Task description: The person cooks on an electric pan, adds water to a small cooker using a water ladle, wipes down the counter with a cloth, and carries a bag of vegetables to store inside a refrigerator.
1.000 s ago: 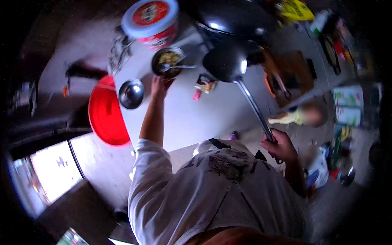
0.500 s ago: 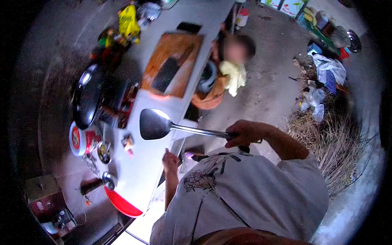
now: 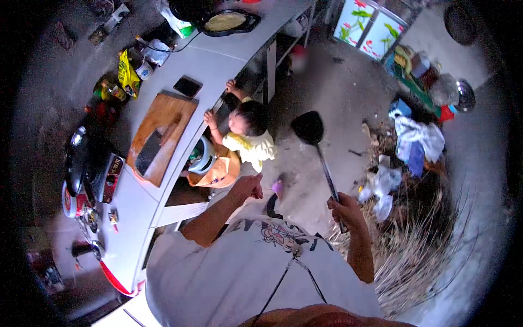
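Note:
My right hand [image 3: 346, 211] is closed round the handle of a metal spatula [image 3: 309, 129], whose dark, wide blade points up and away over the floor. In front of my shirt is my left hand [image 3: 248, 188], its fingers curled together and nothing visible in them. Ahead of it, a small person in a yellow top [image 3: 253, 144] stands at the counter with both hands on its edge. A bucket [image 3: 202, 155] and an orange bag [image 3: 224, 169] are beside that person.
The long white counter [image 3: 218, 54] holds a wooden board [image 3: 177, 111] with a dark cleaver-like blade, a black phone-like slab [image 3: 188, 87], and a pan with pale food [image 3: 225, 23] at the far end. Dry straw [image 3: 425, 261] and plastic bags [image 3: 384, 185] lie on the right.
The view has turned toward the right. The spatula has swung from over the counter to over the floor, still in my right hand. My left hand has come in front of my shirt.

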